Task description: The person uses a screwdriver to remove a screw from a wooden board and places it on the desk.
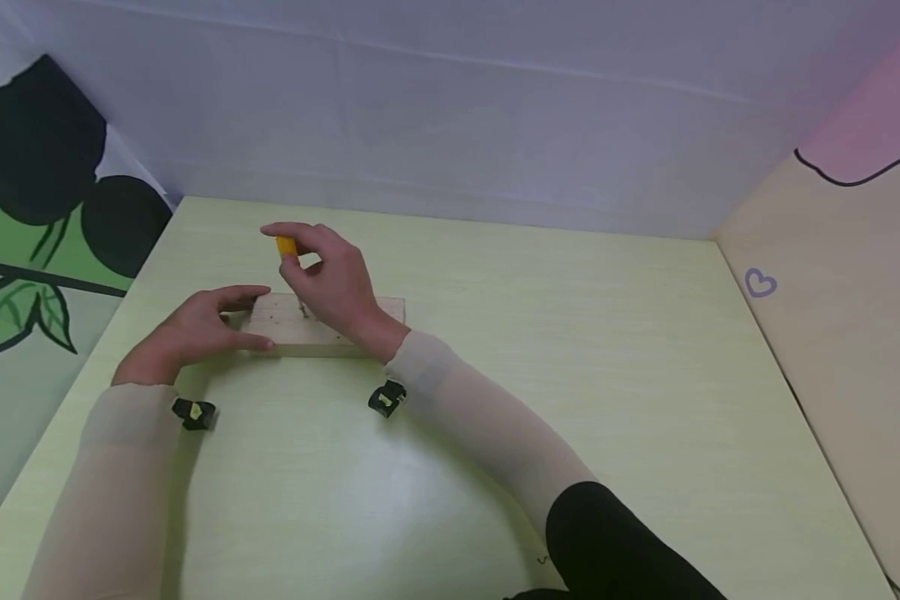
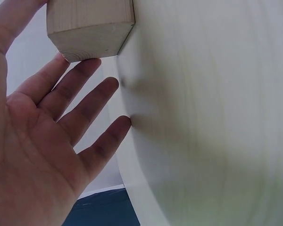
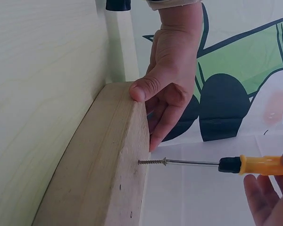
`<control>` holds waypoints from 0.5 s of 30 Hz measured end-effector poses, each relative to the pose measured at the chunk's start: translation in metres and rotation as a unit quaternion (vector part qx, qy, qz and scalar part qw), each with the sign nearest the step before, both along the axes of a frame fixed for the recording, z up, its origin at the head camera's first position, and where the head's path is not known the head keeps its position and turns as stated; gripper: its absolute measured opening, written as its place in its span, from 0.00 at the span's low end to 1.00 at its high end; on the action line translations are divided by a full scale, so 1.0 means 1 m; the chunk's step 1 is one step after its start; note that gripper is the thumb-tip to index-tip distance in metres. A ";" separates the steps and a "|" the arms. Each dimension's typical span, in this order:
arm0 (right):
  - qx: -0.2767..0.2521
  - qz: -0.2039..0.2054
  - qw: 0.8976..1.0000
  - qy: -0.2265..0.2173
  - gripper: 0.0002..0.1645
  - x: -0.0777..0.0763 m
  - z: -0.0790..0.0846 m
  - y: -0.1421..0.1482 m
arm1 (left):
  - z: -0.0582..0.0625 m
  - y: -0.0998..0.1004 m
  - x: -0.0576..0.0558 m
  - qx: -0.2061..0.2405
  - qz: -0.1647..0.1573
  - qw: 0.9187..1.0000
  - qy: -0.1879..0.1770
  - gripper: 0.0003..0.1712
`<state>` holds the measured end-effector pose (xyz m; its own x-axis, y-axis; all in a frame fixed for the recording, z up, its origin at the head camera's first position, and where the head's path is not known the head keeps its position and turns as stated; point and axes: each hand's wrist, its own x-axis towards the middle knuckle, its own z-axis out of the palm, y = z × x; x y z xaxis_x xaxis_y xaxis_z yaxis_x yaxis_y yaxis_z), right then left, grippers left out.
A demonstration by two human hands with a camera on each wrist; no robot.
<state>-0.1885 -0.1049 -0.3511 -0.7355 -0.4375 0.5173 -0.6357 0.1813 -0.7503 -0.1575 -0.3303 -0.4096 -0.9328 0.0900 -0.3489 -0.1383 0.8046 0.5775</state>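
A pale wooden block (image 1: 279, 315) lies flat on the table (image 1: 570, 375), left of its middle. My left hand (image 1: 195, 329) holds the block's left end, thumb on the near side and fingers at the far side. In the left wrist view the lower fingers spread below the block's end. My right hand (image 1: 337, 279) pinches the yellow handle of a screwdriver (image 3: 260, 165) above the block. The screwdriver's thin shaft meets the head of a screw (image 3: 152, 162), which stands upright with its tip at the block's top face. Much of the thread shows.
A white cloth wall (image 1: 450, 125) rises behind the table's far edge. To the left is a panel (image 1: 22, 308) with green and black drawings, and to the right a beige and pink panel (image 1: 832, 275). Small dark wrist cameras (image 1: 193, 412) sit on both sleeves.
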 end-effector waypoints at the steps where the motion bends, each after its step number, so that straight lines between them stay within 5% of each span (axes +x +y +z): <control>1: 0.000 0.001 1.000 -0.001 0.19 0.000 0.000 0.000 | 0.000 0.000 0.000 0.000 0.000 1.000 0.000 0.63; 15: -0.003 -0.007 1.000 -0.005 0.20 0.000 -0.001 0.001 | 0.002 0.000 0.001 -0.003 -0.001 1.000 -0.004 0.64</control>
<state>-0.1887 -0.1041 -0.3520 -0.7465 -0.4243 0.5125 -0.6256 0.1856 -0.7577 -0.1561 -0.3300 -0.4071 -0.9301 0.0892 -0.3563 -0.1411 0.8088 0.5709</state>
